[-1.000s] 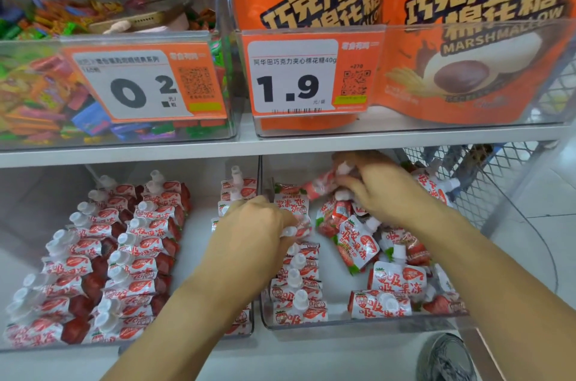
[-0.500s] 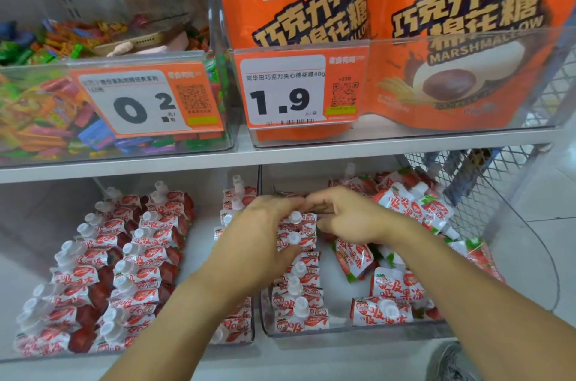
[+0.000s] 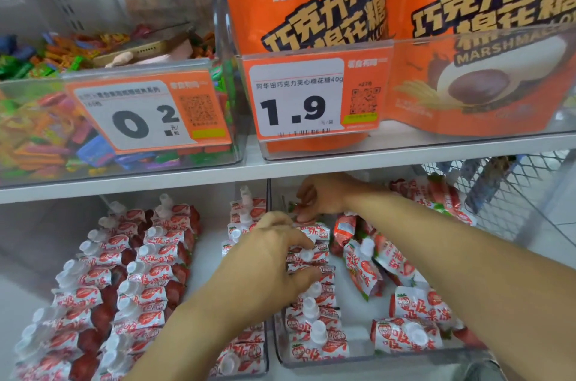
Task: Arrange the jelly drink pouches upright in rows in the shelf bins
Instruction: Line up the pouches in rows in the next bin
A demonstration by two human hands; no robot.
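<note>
Red-and-white strawberry jelly pouches with white caps fill two clear bins on the lower shelf. The left bin holds tidy rows of pouches. In the right bin one row of pouches runs along its left side, and loose pouches lie jumbled to the right. My left hand rests with curled fingers on the pouches in the middle of that row. My right hand reaches to the row's back end and pinches a pouch there, mostly hidden by its fingers.
The upper shelf board hangs just above my hands. On it stand a bin of mixed candy and a bin of orange marshmallow bags, both with price tags. A wire mesh basket stands at the right.
My right hand has moved from the jumbled pile to the back end of the row with a pouch. My left hand stays on the row. The camera tilted upward.
</note>
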